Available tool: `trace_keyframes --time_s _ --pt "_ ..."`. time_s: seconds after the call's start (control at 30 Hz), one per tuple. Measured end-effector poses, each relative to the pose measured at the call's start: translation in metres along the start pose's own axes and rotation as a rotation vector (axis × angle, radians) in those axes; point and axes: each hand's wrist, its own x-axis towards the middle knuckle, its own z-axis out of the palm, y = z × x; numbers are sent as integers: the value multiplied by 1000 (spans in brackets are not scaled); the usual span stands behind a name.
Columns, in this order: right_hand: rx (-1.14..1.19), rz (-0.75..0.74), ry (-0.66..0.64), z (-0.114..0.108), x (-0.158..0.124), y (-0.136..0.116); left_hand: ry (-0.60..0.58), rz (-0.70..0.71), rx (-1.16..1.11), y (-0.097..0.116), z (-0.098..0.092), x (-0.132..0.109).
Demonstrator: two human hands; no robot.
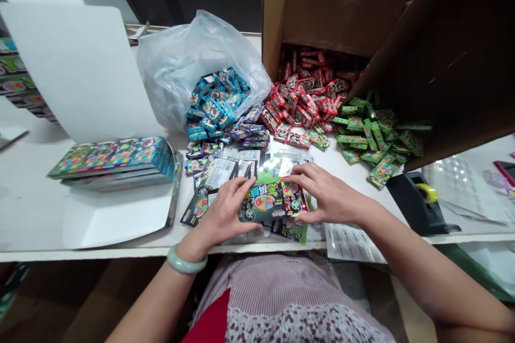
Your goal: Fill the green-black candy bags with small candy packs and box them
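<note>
Well to the left of the dark printed packet (257, 211), a white display box (116, 222) stands with its tall lid (90, 72) raised and a row of printed packs (115, 155) inside. Beyond the packet and to its left, a clear plastic bag (167, 83) slumps open around little blue boxes (219, 101), partly covering the heap; purple boxes (251, 131) pile up nearer the packet.

The left hand (227, 206) has its thumb and fingers clamped on the packet's left end, above loose flat packets (197, 209). At its right end, the right hand (322, 190) pinches a red box (293, 198), thumb on the near edge, fingers on the far one.

Beyond the packet to the right, red boxes (308, 99) spill from a cardboard carton (341, 16). Farther right of it, the carton's big flap (446, 53) leans over green boxes (368, 134), shading some, and a black tape dispenser (410, 206) sits beside clear molded sheets (462, 187).
</note>
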Motion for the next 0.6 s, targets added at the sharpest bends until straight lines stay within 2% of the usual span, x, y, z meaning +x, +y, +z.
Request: trace_keyframes --time_s 0.13,0.3,0.4,0.6 --pt "30 30 27 -5 -4 0 5 -21 8 -1 -3 0" --pt "76 -39 -78 -8 -1 4 -13 78 25 -3 -5 0" --pt "105 -43 -106 -7 3 7 -41 82 -7 -1 -4 0" --pt "215 -33 -53 -9 2 16 -73 24 -117 1 -7 2"
